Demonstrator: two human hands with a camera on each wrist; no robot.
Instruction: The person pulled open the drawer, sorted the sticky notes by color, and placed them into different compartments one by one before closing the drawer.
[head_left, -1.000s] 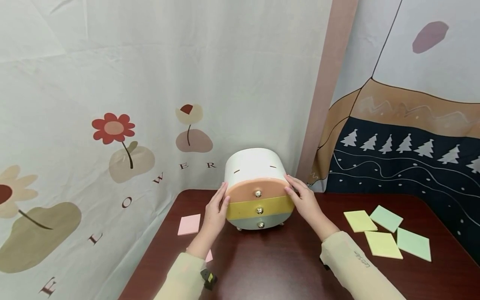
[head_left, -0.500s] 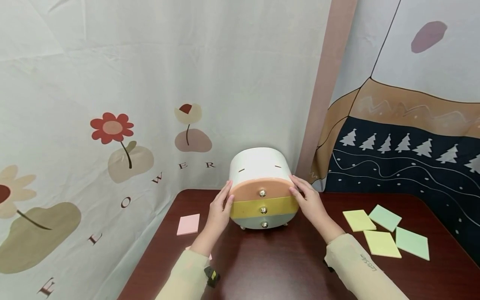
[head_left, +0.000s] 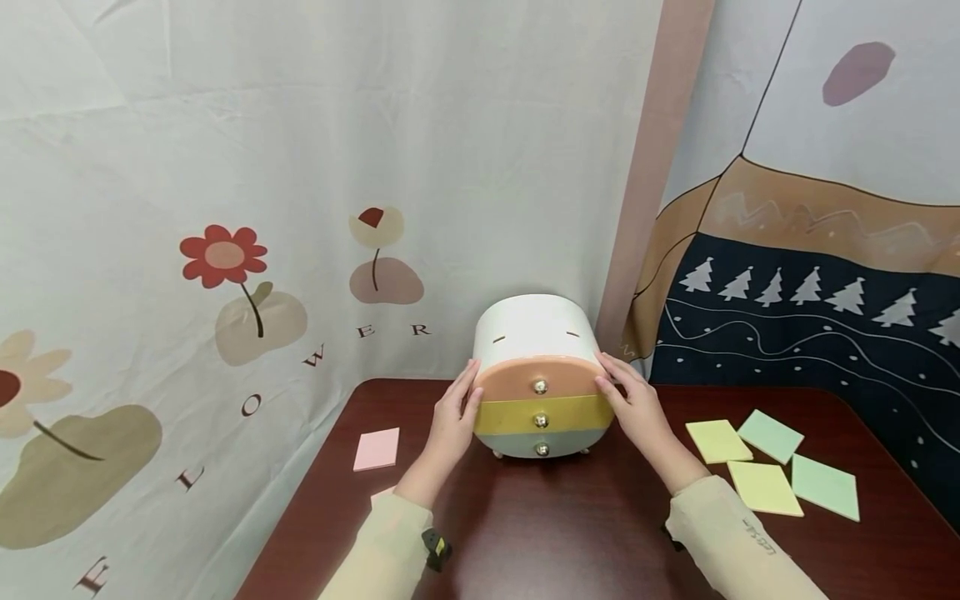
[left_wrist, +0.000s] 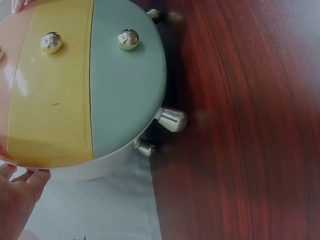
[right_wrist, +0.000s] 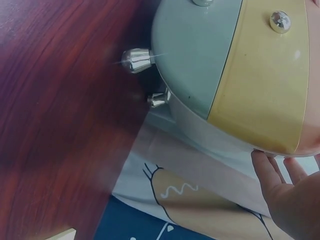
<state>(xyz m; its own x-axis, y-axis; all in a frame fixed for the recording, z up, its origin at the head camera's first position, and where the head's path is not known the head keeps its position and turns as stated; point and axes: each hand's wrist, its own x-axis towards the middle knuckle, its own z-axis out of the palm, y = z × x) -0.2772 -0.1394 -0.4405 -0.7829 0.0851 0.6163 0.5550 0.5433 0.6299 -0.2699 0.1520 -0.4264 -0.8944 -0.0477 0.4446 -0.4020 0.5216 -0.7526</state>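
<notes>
We have the left hand (head_left: 453, 417) and right hand (head_left: 633, 408) on either side of the white mini drawer cabinet (head_left: 521, 371), fingers fairly straight, touching its sides, not curled round it. Cabinet's upright near the far edge of the red-brown table (head_left: 555, 529). We log peach, yellow and grey-green drawer fronts (head_left: 510, 417), metallic knobs (head_left: 542, 421). Pink paper pads (head_left: 377, 449) left, one partly behind the left sleeve (head_left: 382, 546); yellow pads (head_left: 765, 488) and green pads (head_left: 825, 487) right.

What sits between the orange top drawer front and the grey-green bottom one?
The glossy yellow middle drawer front, with its round metallic knob; head view shows it.
</notes>
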